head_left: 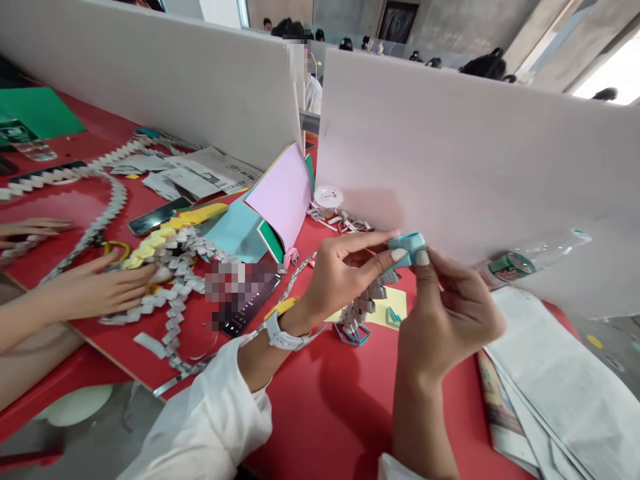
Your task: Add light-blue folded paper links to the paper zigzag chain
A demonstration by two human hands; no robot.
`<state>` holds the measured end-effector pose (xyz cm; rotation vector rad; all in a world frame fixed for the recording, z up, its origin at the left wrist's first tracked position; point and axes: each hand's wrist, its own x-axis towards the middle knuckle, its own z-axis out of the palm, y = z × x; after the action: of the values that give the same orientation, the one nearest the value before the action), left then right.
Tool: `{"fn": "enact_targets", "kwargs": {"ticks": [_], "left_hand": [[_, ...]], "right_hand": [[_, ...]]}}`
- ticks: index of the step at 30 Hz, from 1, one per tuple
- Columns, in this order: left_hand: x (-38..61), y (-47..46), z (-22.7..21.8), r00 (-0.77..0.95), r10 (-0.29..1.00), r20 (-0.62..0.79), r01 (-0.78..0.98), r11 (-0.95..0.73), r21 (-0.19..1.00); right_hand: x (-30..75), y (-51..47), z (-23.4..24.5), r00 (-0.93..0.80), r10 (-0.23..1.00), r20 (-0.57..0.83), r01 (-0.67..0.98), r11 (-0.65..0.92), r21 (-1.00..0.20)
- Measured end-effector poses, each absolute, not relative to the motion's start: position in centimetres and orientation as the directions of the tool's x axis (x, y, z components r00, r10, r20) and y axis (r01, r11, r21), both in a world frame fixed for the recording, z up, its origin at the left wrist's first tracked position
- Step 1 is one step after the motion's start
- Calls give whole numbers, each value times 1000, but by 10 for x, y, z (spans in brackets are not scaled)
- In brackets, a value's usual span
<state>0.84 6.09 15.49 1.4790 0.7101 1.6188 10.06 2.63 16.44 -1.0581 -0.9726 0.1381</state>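
Nearest the camera, two forearms in white sleeves rise over the red table [330, 407]. The right hand [450, 313] is closed with its thumb pressed on a small folded blue paper strip [411, 245], and the left hand [345, 270], a white watch [280, 333] on its wrist, pinches the same strip from the other side between thumb and forefinger; the strip is held in the air above the table, between both sets of fingertips. Just below the hands a short chain of folded newspaper links [363, 307] lies on a yellow sheet [387, 308], its near end seemingly edged in blue, though that is hard to tell. At right lies a stack of newspaper [550, 387], and beyond it a plastic bottle [530, 257] on its side. To the left, another person's hand [95, 290] rests on a long folded paper chain [170, 267], with a phone [245, 300] between. Farther back, coloured paper sheets [280, 197] lean against a white divider [475, 153].
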Motion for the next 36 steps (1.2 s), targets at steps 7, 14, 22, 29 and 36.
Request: {"fn": "enact_targets", "kwargs": {"ticks": [7, 14, 22, 29, 36], "left_hand": [[6, 57, 158, 57, 852, 520, -207, -500, 841], [-12, 69, 163, 217, 895, 390, -262, -331, 906], [-18, 65, 167, 304, 913, 272, -254, -198, 947], [-16, 63, 166, 387, 894, 226, -248, -135, 959], [-16, 67, 165, 401, 885, 235, -186, -172, 967]], "right_hand": [[126, 30, 166, 443, 617, 651, 298, 583, -756], [164, 47, 163, -55, 739, 671, 203, 667, -717], [173, 45, 167, -248, 724, 644, 232, 690, -686], [174, 45, 166, -211, 641, 738, 264, 765, -588], [170, 53, 161, -134, 655, 744, 278, 745, -606]]}}
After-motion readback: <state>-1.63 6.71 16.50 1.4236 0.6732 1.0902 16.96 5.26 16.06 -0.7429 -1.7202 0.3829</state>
